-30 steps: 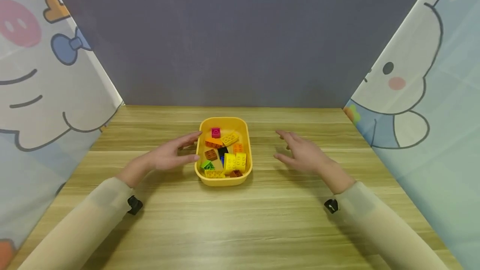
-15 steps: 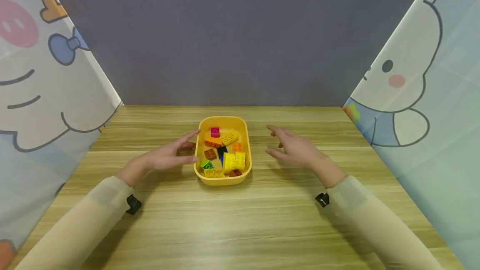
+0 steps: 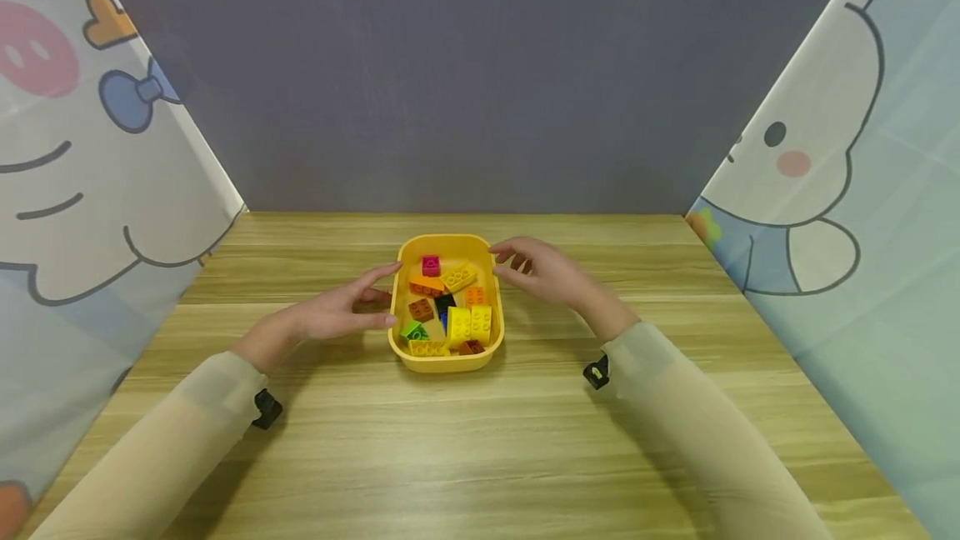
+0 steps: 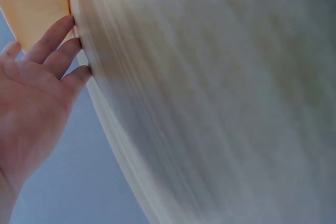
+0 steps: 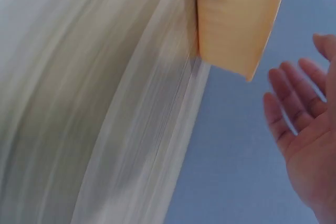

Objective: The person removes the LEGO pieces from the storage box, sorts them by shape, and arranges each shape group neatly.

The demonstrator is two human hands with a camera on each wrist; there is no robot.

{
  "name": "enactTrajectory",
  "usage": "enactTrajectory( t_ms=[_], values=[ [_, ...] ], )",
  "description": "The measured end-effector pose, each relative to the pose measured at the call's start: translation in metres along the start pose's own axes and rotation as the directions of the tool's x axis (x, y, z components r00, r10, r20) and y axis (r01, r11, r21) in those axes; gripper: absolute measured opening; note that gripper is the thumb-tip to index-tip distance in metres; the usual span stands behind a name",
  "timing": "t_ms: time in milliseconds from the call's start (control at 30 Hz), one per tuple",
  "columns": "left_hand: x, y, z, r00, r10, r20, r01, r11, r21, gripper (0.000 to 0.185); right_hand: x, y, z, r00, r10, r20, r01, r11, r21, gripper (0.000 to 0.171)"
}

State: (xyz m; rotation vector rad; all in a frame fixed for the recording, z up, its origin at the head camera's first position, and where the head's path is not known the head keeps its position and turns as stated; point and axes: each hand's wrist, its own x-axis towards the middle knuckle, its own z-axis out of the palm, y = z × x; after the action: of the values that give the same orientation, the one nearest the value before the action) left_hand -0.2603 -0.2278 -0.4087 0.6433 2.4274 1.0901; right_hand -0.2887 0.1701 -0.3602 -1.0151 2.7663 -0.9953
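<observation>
A yellow plastic basket [image 3: 450,363] stands on the table with several toy building bricks inside. Among them are a pink brick [image 3: 431,265], a brown brick [image 3: 422,310], a green brick [image 3: 415,331] and a pair of larger yellow bricks [image 3: 469,326]. My left hand [image 3: 341,309] is at the basket's left side, thumb and fingers spread and its fingertips right at the rim. At the far right corner, my right hand [image 3: 543,272] has loosely bent fingers whose tips reach the rim in the head view. In the right wrist view those fingers lie apart from the basket wall [image 5: 236,19].
The wood-grain table [image 3: 465,448] runs back to a dark grey panel [image 3: 472,73]. Printed cartoon sheets wall in the left [image 3: 112,157] and right [image 3: 810,215] sides. Each wrist wears a black strap device.
My right hand has moved left and a little away from me, from the table beside the basket to its right rim. The left hand and the basket stay about where they were.
</observation>
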Motion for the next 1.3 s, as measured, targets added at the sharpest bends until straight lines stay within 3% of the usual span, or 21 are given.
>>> enactTrajectory(
  t_ms=[200, 433, 733, 867, 1067, 1300],
  values=[
    [0.003, 0.000, 0.001, 1.000, 0.004, 0.007, -0.004, 1.000, 0.007, 0.099, 0.026, -0.009, 0.019, 0.996, -0.088, 0.005, 0.088, 0.994, 0.059, 0.036],
    [0.006, 0.001, 0.001, 1.000, 0.008, 0.016, -0.008, 1.000, -0.005, 0.099, 0.050, -0.021, 0.039, 0.997, -0.064, 0.043, 0.059, 0.993, 0.103, 0.040],
    [0.006, 0.001, 0.001, 1.000, 0.004, 0.025, -0.005, 1.000, 0.030, 0.098, 0.072, -0.015, 0.061, 0.996, -0.019, 0.092, 0.008, 0.993, 0.119, 0.032],
    [0.003, 0.000, 0.000, 1.000, 0.004, 0.025, -0.005, 0.999, 0.040, 0.098, 0.078, -0.015, 0.069, 0.990, 0.004, 0.139, -0.016, 0.996, 0.086, 0.034],
    [-0.002, -0.004, -0.003, 1.000, 0.002, 0.017, -0.003, 0.999, 0.047, 0.098, 0.082, -0.023, 0.075, 0.975, 0.063, 0.212, -0.052, 0.997, -0.056, 0.042],
    [-0.003, -0.006, -0.003, 1.000, 0.000, 0.019, -0.001, 0.998, 0.064, 0.097, 0.082, -0.025, 0.077, 0.967, 0.096, 0.237, -0.052, 0.981, -0.185, 0.041]
  ],
)
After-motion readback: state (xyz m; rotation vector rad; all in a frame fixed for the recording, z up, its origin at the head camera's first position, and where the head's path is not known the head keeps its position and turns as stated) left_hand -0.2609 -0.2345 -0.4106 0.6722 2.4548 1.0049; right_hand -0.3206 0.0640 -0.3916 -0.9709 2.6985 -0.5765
